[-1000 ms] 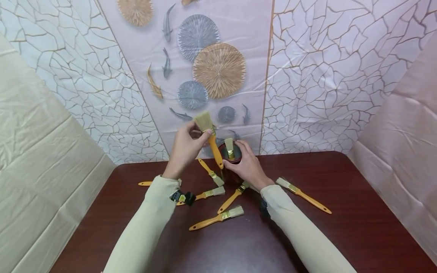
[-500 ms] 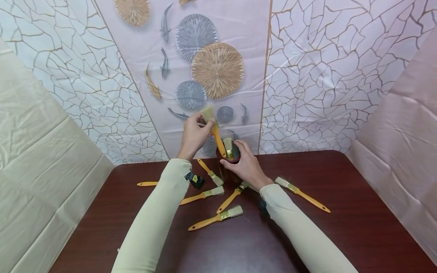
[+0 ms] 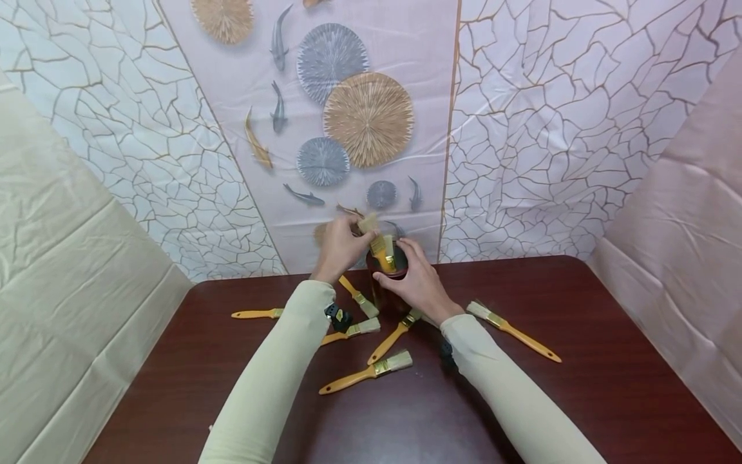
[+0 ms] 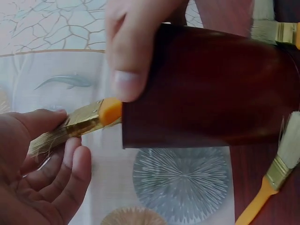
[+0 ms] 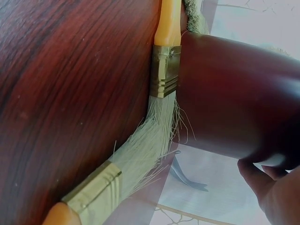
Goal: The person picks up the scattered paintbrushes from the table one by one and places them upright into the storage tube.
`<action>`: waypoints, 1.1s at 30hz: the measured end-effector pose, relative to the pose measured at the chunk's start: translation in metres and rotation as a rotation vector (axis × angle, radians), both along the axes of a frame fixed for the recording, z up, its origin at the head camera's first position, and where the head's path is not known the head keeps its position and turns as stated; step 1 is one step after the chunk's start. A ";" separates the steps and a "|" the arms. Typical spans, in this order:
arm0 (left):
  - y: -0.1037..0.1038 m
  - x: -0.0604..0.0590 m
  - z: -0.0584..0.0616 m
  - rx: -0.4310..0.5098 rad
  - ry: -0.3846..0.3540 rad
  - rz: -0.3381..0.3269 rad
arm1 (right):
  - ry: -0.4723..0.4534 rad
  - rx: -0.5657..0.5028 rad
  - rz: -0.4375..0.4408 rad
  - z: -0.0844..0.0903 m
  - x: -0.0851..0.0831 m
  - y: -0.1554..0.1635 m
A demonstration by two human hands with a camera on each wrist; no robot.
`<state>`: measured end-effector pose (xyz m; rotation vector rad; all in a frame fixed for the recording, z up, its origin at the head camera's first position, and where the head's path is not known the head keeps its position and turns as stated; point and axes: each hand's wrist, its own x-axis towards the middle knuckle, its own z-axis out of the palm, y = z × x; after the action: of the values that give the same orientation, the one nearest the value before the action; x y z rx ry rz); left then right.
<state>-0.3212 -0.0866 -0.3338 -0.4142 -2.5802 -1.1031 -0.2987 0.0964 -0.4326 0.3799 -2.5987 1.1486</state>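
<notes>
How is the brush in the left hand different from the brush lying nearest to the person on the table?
The held brush stands tilted with its handle inside the dark cup, gripped at the bristle end by the left hand; the nearest table brush lies flat and untouched. The held brush is partly hidden; the table brush shows whole. Both have orange handles, brass ferrules, pale bristles.

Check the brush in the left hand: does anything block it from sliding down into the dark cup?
Nothing visible does. The brush in the left hand is already handle-first inside the cup, beside another brush. The right hand holds the cup's side.
</notes>
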 end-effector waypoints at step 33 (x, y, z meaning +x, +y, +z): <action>-0.051 0.032 -0.014 -0.035 -0.239 -0.106 | -0.005 -0.016 0.016 -0.001 -0.002 0.001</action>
<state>-0.2892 -0.1375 -0.3478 -0.4572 -2.8169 -1.2102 -0.3003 0.0974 -0.4333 0.3960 -2.5939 1.1765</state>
